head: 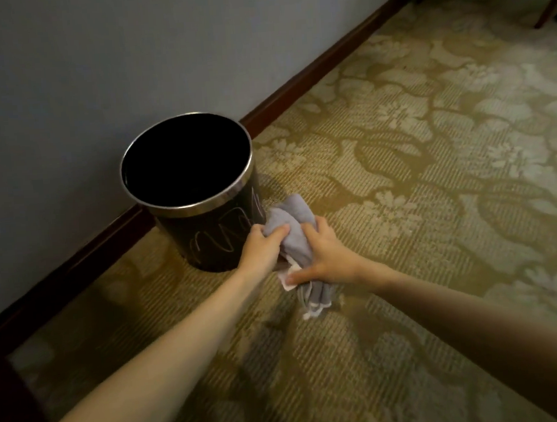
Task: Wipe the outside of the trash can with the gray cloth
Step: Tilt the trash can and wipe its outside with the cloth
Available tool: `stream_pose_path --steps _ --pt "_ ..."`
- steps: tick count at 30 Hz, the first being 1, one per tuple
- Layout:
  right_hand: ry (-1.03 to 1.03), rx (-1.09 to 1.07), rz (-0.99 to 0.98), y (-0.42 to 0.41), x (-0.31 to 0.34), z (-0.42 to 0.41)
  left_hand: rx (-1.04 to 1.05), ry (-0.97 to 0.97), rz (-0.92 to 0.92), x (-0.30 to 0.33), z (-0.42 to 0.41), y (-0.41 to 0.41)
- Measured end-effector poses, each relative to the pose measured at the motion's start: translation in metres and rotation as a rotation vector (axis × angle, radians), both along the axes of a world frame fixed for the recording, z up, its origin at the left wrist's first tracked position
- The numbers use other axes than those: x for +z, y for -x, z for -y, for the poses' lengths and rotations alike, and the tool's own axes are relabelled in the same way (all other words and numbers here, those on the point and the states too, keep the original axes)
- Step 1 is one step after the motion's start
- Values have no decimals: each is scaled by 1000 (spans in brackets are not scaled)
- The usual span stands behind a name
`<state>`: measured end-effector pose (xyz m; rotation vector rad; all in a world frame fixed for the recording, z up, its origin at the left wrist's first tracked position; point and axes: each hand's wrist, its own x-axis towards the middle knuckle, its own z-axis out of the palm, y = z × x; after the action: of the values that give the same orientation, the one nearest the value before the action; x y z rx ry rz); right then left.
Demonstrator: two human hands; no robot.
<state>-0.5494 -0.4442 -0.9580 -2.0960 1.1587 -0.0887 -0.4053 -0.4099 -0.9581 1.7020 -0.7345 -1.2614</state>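
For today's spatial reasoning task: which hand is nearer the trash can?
Left. The left hand grips the gray cloth right beside the trash can wall; the right hand holds the cloth farther out, over the carpet.

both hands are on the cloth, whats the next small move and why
Probably press the gray cloth against the trash can wall. Left hand and right hand bunch it beside the can, and white scribbles still show on its side.

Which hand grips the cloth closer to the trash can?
The left hand: it pinches the gray cloth right beside the trash can wall, while the right hand holds it farther out.
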Motion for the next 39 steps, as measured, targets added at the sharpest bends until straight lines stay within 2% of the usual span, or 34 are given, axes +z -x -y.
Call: stream_pose_path --steps 3,6,9,15,18,20,24,26,29,33,39 --pt "154 -37 18 1 -8 -2 -93 35 102 8 -1 1" --pt "192 -111 91 5 -15 3 -175 107 301 16 -6 -12" --pt "194 -200 196 7 -20 6 -213 239 557 28 -13 -32" --pt "206 -338 414 0 -12 13 -286 665 1110 58 -16 -75" --pt "202 -395 461 -7 -4 17 -311 650 1322 68 -11 -98" --pt "209 -404 472 -9 -1 19 -371 503 1341 71 -6 -112" --pt "204 -413 492 -10 1 20 -568 255 1115 74 0 -134" --pt "197 -419 508 -11 3 19 -618 195 1113 76 1 -139" --pt "198 -427 524 -11 5 18 -640 195 1158 76 2 -140" --pt "213 -434 528 -9 9 18 -549 248 1173 73 1 -135" --pt "202 -443 562 -9 15 15 -490 172 1171 83 5 -127"
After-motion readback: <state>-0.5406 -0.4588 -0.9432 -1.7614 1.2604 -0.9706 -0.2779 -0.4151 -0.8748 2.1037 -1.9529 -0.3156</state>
